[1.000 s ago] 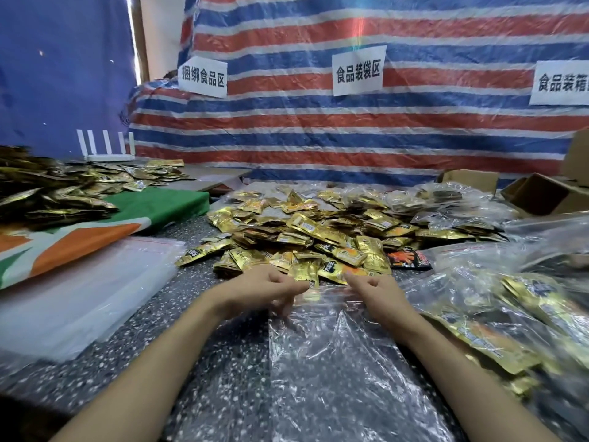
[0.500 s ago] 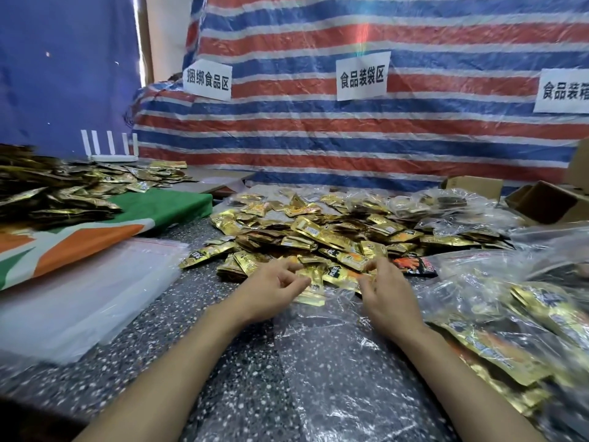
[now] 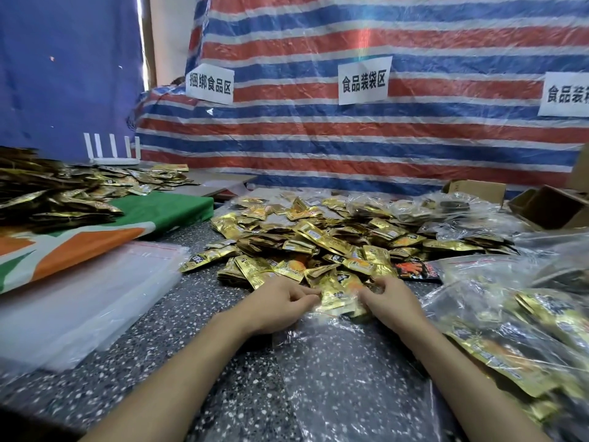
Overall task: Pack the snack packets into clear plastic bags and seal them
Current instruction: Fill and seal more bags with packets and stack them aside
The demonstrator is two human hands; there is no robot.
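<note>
A heap of gold snack packets [image 3: 325, 240] covers the middle of the speckled table [image 3: 223, 362]. A clear plastic bag [image 3: 344, 378] lies flat in front of me, its mouth at the near edge of the heap. My left hand [image 3: 277, 304] pinches the left side of the bag's mouth with curled fingers. My right hand [image 3: 390, 303] grips the right side of the mouth, next to a few gold packets [image 3: 338, 293] lying between my hands. Whether those packets are inside the bag I cannot tell.
A stack of empty clear bags [image 3: 76, 301] lies at the left. Filled bags of packets [image 3: 510, 327] crowd the right. A second packet pile [image 3: 54, 196] sits on a green and orange cloth [image 3: 105, 237]. Cardboard boxes [image 3: 548, 208] stand at the back right.
Both hands have moved forward with the bag's mouth, up to the near edge of the packet heap. The gap between my hands now holds gold packets.
</note>
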